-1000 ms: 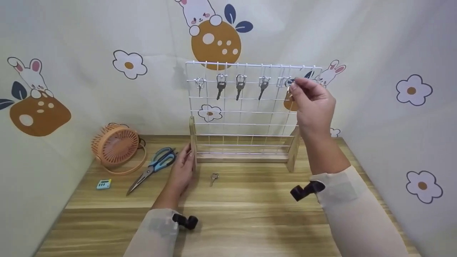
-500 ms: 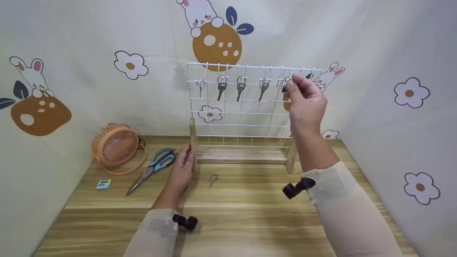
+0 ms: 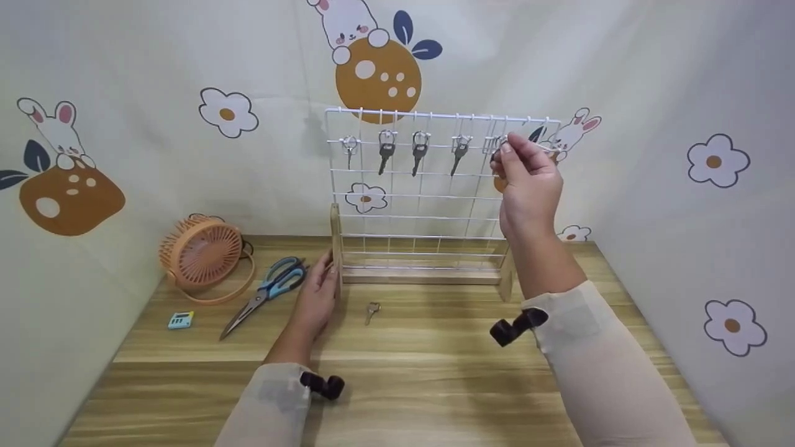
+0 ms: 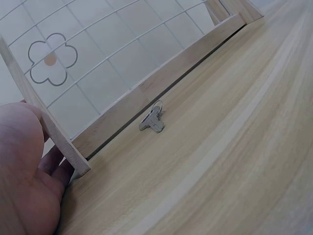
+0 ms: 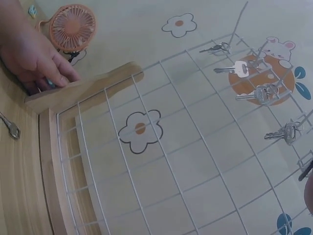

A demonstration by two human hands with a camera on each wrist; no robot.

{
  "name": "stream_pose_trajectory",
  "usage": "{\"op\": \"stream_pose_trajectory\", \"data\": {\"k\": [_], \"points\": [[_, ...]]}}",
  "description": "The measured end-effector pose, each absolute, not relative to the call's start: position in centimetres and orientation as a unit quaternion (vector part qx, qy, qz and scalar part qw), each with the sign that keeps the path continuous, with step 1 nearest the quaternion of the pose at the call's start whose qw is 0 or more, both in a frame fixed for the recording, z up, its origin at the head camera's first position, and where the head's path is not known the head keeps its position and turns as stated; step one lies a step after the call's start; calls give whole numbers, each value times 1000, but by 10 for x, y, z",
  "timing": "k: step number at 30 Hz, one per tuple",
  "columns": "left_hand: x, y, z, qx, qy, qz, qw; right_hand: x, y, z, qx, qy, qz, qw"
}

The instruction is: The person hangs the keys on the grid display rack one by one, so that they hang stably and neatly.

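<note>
In the head view a white wire grid rack [image 3: 428, 196] stands on wooden legs. My left hand [image 3: 318, 297] grips its left wooden leg [image 3: 336, 242] low down, fingers behind the wood in the left wrist view. Raised at the rack's upper right, my right hand [image 3: 533, 183] pinches a key by its ring beside a hook; the fingers hide most of it. Only a dark bit of that key [image 5: 305, 171] shows at the right wrist view's edge. Several keys hang along the upper row, among them one silver key [image 3: 461, 149]. Another key [image 3: 372, 312] with a ring lies before the rack.
Left of the rack, blue-handled scissors [image 3: 267, 292] lie close to my left forearm. Behind them is an orange fan [image 3: 205, 254], with a small light-blue timer-like device [image 3: 181, 320] in front. A printed curtain [image 3: 261, 180] encloses the wooden table [image 3: 397, 385].
My right hand has shifted a little left along the rack's top, bringing the key up against the hook there. The left hand stays at the leg.
</note>
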State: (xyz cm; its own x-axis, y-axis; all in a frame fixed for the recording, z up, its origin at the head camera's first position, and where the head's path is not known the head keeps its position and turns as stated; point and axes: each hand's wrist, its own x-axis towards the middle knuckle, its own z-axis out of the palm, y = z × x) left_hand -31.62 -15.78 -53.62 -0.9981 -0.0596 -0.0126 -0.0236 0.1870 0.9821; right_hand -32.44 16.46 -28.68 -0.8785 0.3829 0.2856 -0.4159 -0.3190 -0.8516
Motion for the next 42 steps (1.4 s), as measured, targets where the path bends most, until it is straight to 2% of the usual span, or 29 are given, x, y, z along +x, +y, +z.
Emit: {"op": "stream_pose_trajectory", "data": {"k": [10, 17, 22, 28, 33, 42], "points": [[-316, -160, -537, 12, -776, -631, 19, -332, 162, -303, 26, -540, 805, 244], [-316, -161, -534, 25, -787, -616, 19, -333, 149, -340, 15, -537, 813, 225], [-315, -159, -534, 23, -786, -617, 17, -323, 125, -385, 16, -539, 823, 178], [-313, -157, -533, 21, -787, -616, 19, -310, 94, -437, 37, -557, 825, 86], [-314, -156, -534, 23, -781, -623, 20, -308, 77, -466, 36, -585, 810, 20], [-315, -158, -536, 17, -784, -621, 16, -309, 66, -509, 38, -673, 737, -60]]}}
